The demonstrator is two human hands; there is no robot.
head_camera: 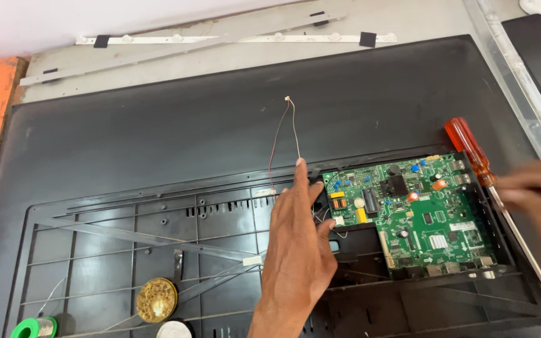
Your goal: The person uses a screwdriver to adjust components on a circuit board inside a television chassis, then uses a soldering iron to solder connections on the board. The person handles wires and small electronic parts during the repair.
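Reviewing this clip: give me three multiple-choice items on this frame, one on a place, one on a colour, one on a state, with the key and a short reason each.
1. Where does the green circuit board sit?
A. in a recess of the black back panel
B. on the orange surface
C. on the dark tablet

2. What colour is the screwdriver handle?
A. blue
B. translucent orange-red
C. black

3. What is the left hand doing?
A. gripping the solder spool
B. lifting the light strips
C. resting on the panel, fingertips at the board's left edge, by the thin wire

Key: 1 A, the board lies framed by the panel's cut-out. 2 B, the handle shows orange-red beside the blurred right hand. 3 C, the fingers reach the board's edge; the solder spool lies apart, untouched.
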